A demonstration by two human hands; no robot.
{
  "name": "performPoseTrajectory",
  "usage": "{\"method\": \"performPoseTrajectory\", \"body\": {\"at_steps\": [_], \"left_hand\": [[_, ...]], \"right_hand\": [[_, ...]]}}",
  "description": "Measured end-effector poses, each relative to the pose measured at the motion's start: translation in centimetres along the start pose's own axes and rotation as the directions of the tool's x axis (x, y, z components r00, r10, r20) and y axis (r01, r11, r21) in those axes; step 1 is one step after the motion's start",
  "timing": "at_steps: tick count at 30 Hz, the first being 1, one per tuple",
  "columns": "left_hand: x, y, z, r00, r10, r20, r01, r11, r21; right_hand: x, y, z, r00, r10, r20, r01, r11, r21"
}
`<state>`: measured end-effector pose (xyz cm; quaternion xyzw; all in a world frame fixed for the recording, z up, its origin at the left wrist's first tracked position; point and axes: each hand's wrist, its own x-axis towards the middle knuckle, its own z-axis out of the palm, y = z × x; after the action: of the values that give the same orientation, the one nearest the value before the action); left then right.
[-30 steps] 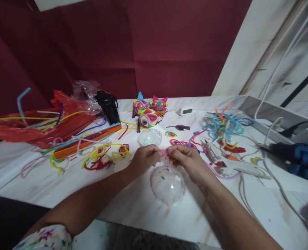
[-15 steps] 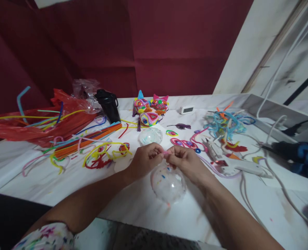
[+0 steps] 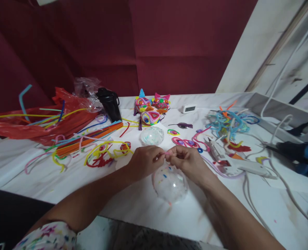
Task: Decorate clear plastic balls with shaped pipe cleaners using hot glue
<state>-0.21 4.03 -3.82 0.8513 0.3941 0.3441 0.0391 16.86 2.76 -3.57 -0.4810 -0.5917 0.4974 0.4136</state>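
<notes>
My left hand (image 3: 146, 159) and my right hand (image 3: 190, 162) meet above the table, thumb and fingers pinched on a small piece of pink pipe cleaner (image 3: 166, 153). Most of that piece is hidden behind the fingertips. Just below them rests a clear plastic dome (image 3: 171, 187) with coloured flecks on it. A second clear dome (image 3: 151, 135) lies beyond my hands. To the right are pink pipe cleaner coils (image 3: 184, 141) and a white glue gun (image 3: 226, 159). Left of my hands sit yellow and red shaped pipe cleaners (image 3: 101, 155).
Several colourful animal-face ornaments (image 3: 150, 116) stand at the back, near a black bottle (image 3: 109, 105) and a small white digital display (image 3: 189, 109). A red plastic bag (image 3: 73, 121) and orange pipe cleaners (image 3: 88, 139) lie left. Tangled blue pipe cleaners (image 3: 229, 121) and cables (image 3: 284, 187) occupy the right.
The whole view has shifted slightly. My hands stay together over the dome, their fingers moving a little on the pink pipe cleaner piece.
</notes>
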Motion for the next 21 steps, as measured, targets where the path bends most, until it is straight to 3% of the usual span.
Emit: {"method": "performPoseTrajectory", "body": {"at_steps": [8, 16, 21], "left_hand": [[0.06, 0.38, -0.22, 0.997, -0.072, 0.026, 0.074, 0.995, -0.070], [-0.20, 0.13, -0.12, 0.998, 0.064, 0.020, -0.065, 0.994, 0.084], [-0.22, 0.34, -0.01, 0.998, 0.046, -0.042, -0.046, 0.999, 0.002]], "right_hand": [[-0.13, 0.25, -0.04, 0.999, -0.017, 0.030, 0.019, 0.997, -0.069], [-0.58, 0.10, 0.43, 0.993, -0.114, 0.005, 0.111, 0.952, -0.286], [-0.60, 0.10, 0.43, 0.993, -0.120, 0.007, 0.117, 0.958, -0.260]]}}
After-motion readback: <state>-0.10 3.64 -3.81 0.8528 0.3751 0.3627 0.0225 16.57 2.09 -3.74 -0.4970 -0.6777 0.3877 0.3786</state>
